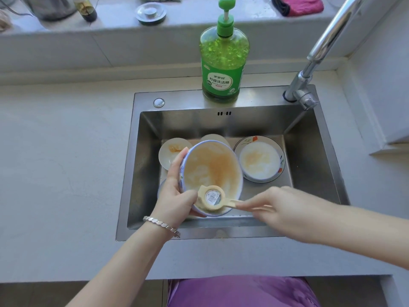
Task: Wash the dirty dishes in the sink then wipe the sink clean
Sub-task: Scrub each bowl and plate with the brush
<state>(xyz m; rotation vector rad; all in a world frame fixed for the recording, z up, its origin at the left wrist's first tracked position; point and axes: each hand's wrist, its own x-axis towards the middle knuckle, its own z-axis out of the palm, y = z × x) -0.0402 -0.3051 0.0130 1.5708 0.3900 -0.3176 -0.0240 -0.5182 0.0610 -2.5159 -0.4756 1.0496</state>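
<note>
barely begun: left hand (pixel 177 191) is gripping the stained bowl (pixel 212 169), right hand (pixel 285 207) is holding the brush (pixel 213 198); plates (pixel 261 158) are waiting dirty, sink (pixel 309 156) unwiped.

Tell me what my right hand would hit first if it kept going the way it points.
Likely the near rim of the stained bowl: the right hand points left along its brush, whose head overlaps it. Depth unclear.
</note>
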